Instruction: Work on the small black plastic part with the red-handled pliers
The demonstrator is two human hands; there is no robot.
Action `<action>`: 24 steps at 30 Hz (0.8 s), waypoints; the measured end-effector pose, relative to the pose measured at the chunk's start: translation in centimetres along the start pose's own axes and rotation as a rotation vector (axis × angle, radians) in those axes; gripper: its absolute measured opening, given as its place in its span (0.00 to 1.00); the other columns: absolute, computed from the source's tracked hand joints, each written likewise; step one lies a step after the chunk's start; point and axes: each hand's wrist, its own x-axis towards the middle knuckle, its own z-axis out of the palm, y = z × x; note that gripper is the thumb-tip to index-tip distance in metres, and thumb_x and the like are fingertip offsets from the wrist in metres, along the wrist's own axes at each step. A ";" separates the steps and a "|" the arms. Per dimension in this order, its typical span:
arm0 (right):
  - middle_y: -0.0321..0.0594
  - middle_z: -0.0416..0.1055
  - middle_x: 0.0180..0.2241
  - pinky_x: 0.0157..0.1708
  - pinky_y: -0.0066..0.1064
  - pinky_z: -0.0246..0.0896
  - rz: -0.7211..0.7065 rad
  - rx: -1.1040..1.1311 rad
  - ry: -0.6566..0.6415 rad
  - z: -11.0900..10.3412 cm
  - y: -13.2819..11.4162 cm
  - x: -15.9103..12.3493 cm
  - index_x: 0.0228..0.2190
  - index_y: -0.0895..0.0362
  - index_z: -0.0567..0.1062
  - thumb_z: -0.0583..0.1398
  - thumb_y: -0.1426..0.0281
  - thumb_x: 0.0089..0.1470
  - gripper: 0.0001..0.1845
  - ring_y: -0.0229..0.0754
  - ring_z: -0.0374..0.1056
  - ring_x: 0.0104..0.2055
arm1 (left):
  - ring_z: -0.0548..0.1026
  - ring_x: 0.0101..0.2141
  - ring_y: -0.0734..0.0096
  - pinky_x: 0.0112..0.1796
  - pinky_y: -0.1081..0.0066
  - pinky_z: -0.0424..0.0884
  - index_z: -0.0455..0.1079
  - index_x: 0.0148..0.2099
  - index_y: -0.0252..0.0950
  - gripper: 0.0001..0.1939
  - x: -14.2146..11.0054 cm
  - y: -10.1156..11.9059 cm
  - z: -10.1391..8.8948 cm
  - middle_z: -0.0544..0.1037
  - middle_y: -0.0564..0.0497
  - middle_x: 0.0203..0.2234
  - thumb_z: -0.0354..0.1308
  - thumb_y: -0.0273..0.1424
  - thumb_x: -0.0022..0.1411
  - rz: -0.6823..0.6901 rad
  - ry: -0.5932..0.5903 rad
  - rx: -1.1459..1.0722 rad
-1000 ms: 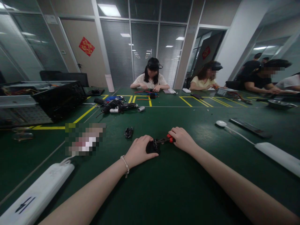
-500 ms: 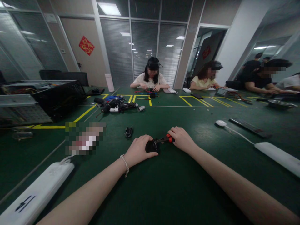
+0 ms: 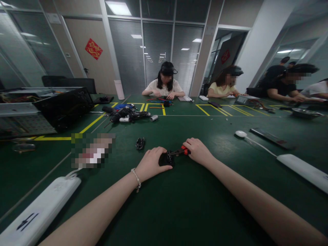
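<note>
My left hand (image 3: 151,163) grips a small black plastic part (image 3: 164,160) on the green table, with the thumb at its near side and the fingers at its far side. Red-handled pliers (image 3: 178,151) are in my right hand (image 3: 196,150), its fingers wrapped round the handles. The jaws point left and reach the top right of the black part; whether they pinch anything there is too small to tell. Beyond my left hand lies a second small black piece (image 3: 140,143), touched by neither hand.
A white power bank-like block (image 3: 46,208) with a cable lies left, another white block (image 3: 299,167) right, near a dark flat phone-like slab (image 3: 271,138). A power drill (image 3: 119,115) among tools and an opened computer case (image 3: 66,109) stand farther off. Several people sit across the table.
Both hands stay almost in place. The pliers' jaws look slightly wider apart and a bit shifted at the black part; the whole view has moved very slightly.
</note>
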 end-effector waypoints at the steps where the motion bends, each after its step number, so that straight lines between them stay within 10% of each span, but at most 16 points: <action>1: 0.43 0.65 0.34 0.35 0.32 0.51 -0.001 -0.002 -0.001 0.0 0.0 0.0 0.35 0.59 0.68 0.56 0.78 0.40 0.15 0.42 0.58 0.35 | 0.67 0.42 0.60 0.41 0.61 0.62 0.59 0.46 0.40 0.26 0.0 -0.1 0.0 0.68 0.50 0.42 0.56 0.48 0.48 -0.002 -0.002 -0.004; 24: 0.43 0.64 0.34 0.35 0.32 0.51 -0.011 -0.011 -0.011 0.3 0.4 0.0 0.35 0.59 0.68 0.56 0.77 0.40 0.15 0.42 0.57 0.35 | 0.66 0.44 0.60 0.43 0.60 0.61 0.59 0.47 0.40 0.26 0.0 -0.3 0.1 0.68 0.49 0.44 0.54 0.48 0.49 0.021 -0.001 0.008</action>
